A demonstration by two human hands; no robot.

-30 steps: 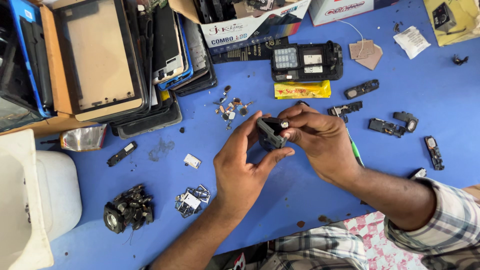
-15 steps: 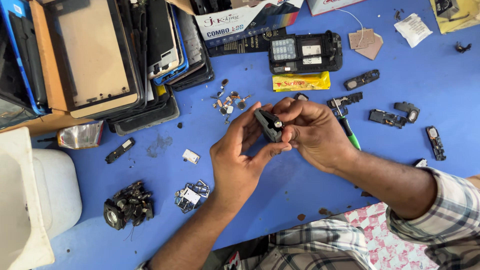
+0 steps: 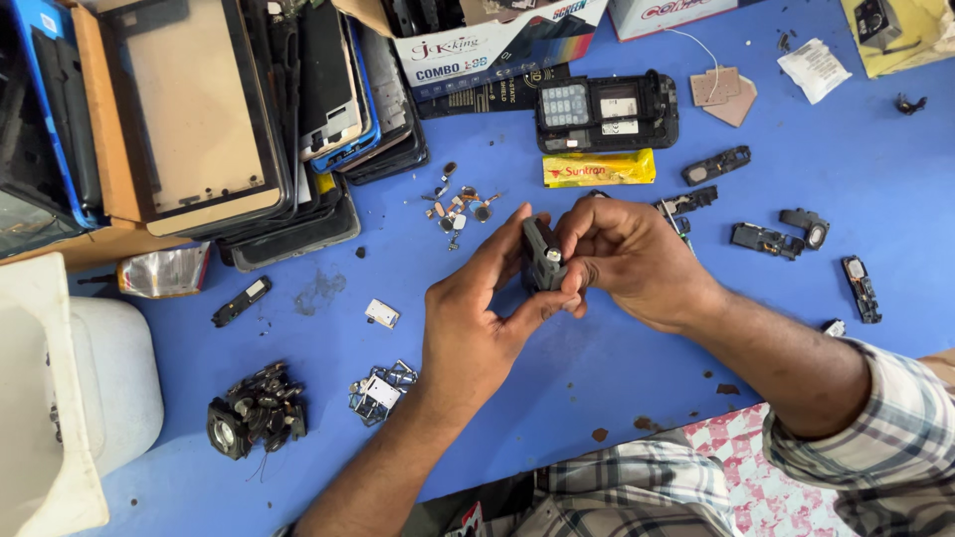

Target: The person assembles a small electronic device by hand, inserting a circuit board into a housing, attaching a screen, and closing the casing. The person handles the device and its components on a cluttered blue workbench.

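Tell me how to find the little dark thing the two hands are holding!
Look at the middle of the blue table, where the left hand and the right hand meet. Pinched between their fingertips is a small dark grey part with a tiny silvery round spot on it. Unlike the other small dark parts lying flat on the table to the right, it is lifted up in the fingers.

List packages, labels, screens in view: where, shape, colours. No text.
Yellow pack: flat wrapper, above hands.
White box: top centre, dark print.
Second box: top edge, white and red.
Phone: black, opened, grey keypad, white labels.
Screen frames: top left, stacked, dark-rimmed.
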